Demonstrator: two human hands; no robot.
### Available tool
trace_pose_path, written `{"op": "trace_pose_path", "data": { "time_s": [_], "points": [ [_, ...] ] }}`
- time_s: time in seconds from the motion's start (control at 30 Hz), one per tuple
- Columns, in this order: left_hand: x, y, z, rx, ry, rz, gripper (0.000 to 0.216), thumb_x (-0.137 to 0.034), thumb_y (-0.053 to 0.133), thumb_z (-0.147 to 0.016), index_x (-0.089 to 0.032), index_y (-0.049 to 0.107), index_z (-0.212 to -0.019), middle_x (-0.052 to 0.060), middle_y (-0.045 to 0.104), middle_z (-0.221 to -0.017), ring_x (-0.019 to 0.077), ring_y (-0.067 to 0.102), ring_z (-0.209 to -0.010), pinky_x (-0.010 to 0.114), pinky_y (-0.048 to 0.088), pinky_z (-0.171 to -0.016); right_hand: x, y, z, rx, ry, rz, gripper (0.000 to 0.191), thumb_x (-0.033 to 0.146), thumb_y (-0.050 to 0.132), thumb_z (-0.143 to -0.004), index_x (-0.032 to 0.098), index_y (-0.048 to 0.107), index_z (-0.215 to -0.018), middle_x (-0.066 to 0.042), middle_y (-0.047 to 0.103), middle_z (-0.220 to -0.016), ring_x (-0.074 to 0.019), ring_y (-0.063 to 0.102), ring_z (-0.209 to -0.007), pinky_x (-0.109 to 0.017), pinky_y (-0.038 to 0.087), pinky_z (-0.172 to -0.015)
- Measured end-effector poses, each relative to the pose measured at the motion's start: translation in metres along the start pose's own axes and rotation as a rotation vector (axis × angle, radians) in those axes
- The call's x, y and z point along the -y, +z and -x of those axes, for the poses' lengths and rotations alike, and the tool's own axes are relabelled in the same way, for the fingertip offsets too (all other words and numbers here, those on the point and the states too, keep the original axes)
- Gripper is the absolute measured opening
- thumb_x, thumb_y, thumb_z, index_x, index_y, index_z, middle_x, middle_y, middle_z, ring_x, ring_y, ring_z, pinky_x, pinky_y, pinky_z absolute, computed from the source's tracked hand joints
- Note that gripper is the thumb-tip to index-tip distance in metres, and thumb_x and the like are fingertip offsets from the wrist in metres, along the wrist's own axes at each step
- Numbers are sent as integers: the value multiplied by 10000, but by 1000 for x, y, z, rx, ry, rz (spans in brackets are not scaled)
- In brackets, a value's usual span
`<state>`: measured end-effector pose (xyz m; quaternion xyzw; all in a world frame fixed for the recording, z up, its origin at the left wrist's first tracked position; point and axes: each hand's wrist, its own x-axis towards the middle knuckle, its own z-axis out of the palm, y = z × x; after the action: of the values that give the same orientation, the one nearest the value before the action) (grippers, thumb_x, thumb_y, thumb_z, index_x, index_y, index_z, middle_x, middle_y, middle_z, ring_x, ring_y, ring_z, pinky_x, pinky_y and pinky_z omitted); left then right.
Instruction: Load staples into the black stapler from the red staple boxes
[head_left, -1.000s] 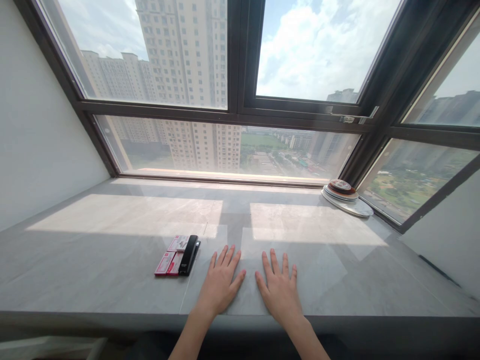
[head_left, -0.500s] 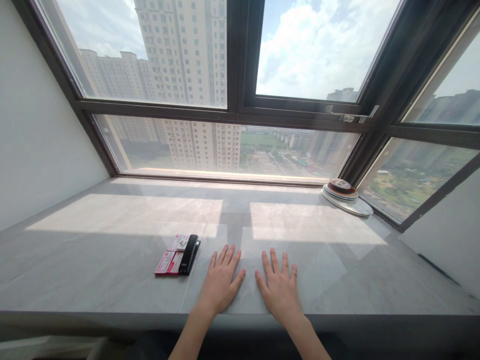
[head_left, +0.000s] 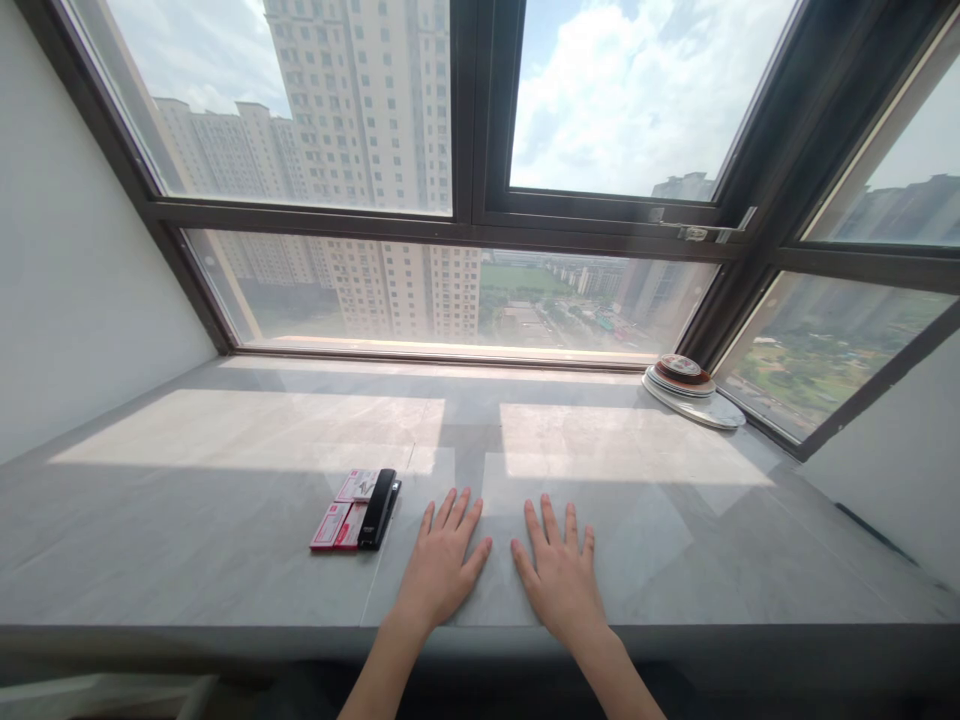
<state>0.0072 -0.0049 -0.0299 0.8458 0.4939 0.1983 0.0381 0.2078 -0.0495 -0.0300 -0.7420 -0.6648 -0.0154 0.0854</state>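
Note:
My left hand point(head_left: 441, 565) lies flat, palm down, on the grey stone window ledge point(head_left: 225, 560), fingers stretched out and holding nothing. My right hand point(head_left: 559, 575) lies flat beside it in the same way, a small gap between the two thumbs. A black stapler point(head_left: 379, 508) rests on the ledge just left of my left hand, not touched. Small red-and-white boxes point(head_left: 339, 524) lie against the stapler's left side, one more point(head_left: 357, 485) behind them.
A stack of round flat plates or discs point(head_left: 690, 390) sits at the ledge's far right corner by the window frame. A white wall point(head_left: 67, 260) closes the left end. Tall windows run along the back. The ledge's front edge is right under my wrists.

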Motion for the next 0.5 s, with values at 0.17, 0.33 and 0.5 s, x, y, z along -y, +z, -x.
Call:
{"op": "trace_pose_path", "data": {
  "time_s": [0.17,0.33,0.5],
  "points": [
    [-1,-1,0,9,-5,-1,558,-479,385,-1029,-312,333,-1558,30,272,-1652,273,176,-1541,547,203,-1226,-1,2,1,-24,-14,-12,659,602,269,-1011,312,262,-1602,-22,109,-1684,-396,19,-1536,-658,30,-1177],
    [-1,-2,0,3,-9,-3,553,-481,393,-1027,-313,346,-1552,33,281,-1649,278,184,-1538,555,204,-1225,-2,2,1,-34,-19,-28,651,594,289,-1011,316,277,-1598,-26,121,-1683,-395,24,-1536,-658,21,-1177],
    [0,-1,-1,-5,-5,-1,552,-475,403,-1023,-305,359,-1547,43,283,-1647,284,199,-1534,555,212,-1223,-2,3,1,-45,-19,-40,650,592,305,-1009,313,285,-1596,-34,131,-1681,-393,21,-1537,-661,12,-1175]
  ]
}}
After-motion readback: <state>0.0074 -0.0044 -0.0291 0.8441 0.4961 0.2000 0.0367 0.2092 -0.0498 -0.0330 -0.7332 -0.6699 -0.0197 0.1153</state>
